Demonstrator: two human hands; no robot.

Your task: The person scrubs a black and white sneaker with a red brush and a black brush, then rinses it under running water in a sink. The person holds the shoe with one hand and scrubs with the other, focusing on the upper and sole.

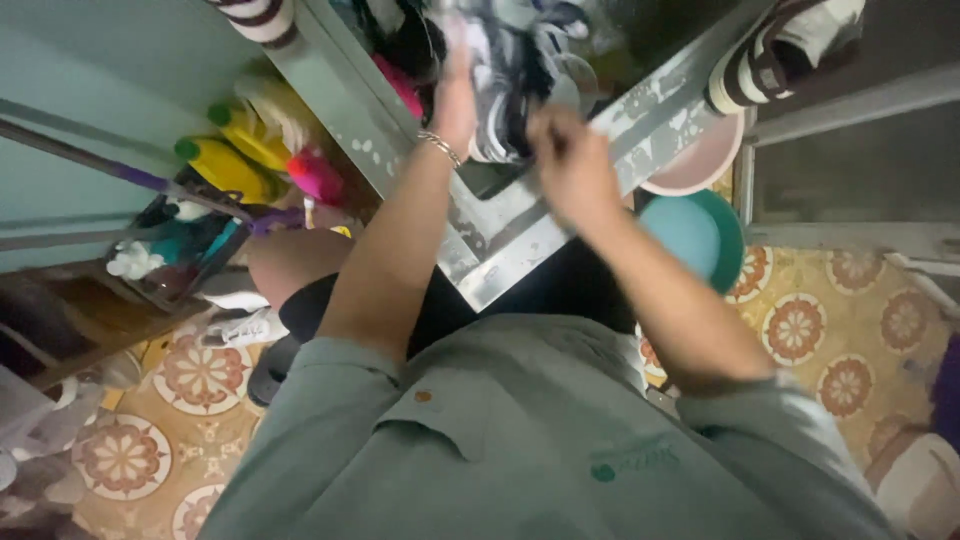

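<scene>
My left hand (455, 95), with a thin bracelet on its wrist, reaches into a metal sink (500, 235) and grips a black-and-white patterned cloth (505, 70). My right hand (568, 160) is blurred, with its fingers curled on the lower edge of the same cloth. The cloth hangs bunched over the sink's basin between both hands. More dark and pink fabric (400, 80) lies in the sink behind it. My grey-green shirt (520, 430) fills the bottom of the view.
Yellow bottles with green caps (225, 165) and a pink bottle (315, 175) stand left of the sink, crossed by a purple mop handle (150, 180). A teal basin (700, 235) and a pink basin (700, 160) sit right of it. Patterned floor tiles (830, 330) lie below.
</scene>
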